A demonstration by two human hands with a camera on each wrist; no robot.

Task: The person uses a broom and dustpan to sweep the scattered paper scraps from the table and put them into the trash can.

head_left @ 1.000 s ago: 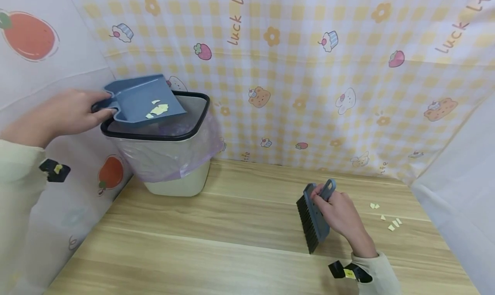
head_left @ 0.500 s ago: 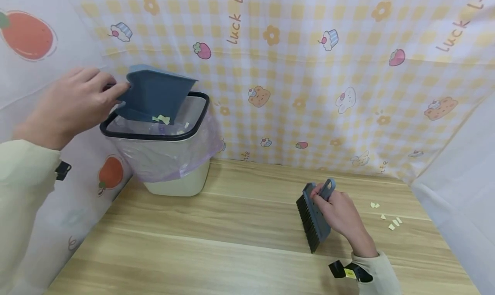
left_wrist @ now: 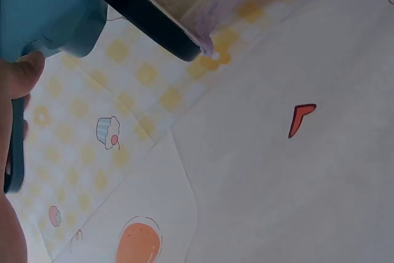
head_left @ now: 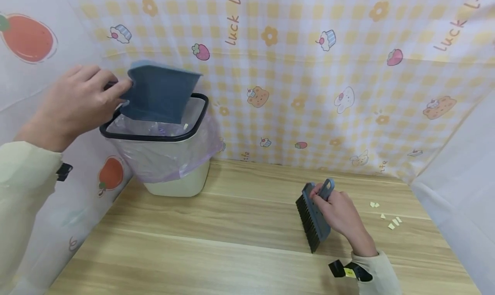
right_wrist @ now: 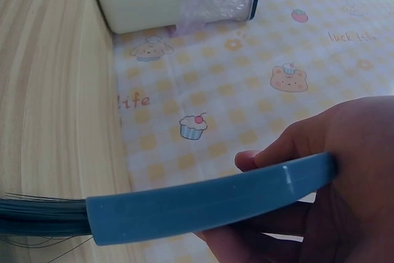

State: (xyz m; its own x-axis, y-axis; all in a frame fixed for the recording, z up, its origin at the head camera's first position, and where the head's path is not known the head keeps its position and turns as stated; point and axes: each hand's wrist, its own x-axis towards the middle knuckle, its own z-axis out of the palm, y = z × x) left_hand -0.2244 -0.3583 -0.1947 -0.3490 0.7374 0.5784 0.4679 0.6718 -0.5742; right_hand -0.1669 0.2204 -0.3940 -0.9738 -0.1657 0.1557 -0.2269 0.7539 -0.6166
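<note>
**Tipping the dustpan (head_left: 160,93) over the bin (head_left: 162,138): its pale pieces have gone from view**

A second ago we saw the dustpan nearer level, carrying pale pieces; half a second ago a few sat at its lower edge. Now we find none on the face turned towards the head camera, so we judge that this load has dropped. The right side looks unchanged, and the loose pieces (head_left: 395,222) on the table (head_left: 239,217) still lie unswept, so the clearing seems only partly done.

The bin stands at the back left, its black rim uppermost and a translucent purple liner (head_left: 166,162) folded down outside. Within its mouth we make out one pale piece (head_left: 185,126) and a purple patch; the pan hides much of the rest. Whether pan and rim touch, we cannot tell.

Our left hand (head_left: 73,99) grips the dustpan's handle, thumb and fingers closed about it. Our right hand (head_left: 340,213) has its fingers wrapped round the handle of the brush (head_left: 320,217), which is at the table's right, bristles facing left, with those loose pieces beyond the hand.
</note>
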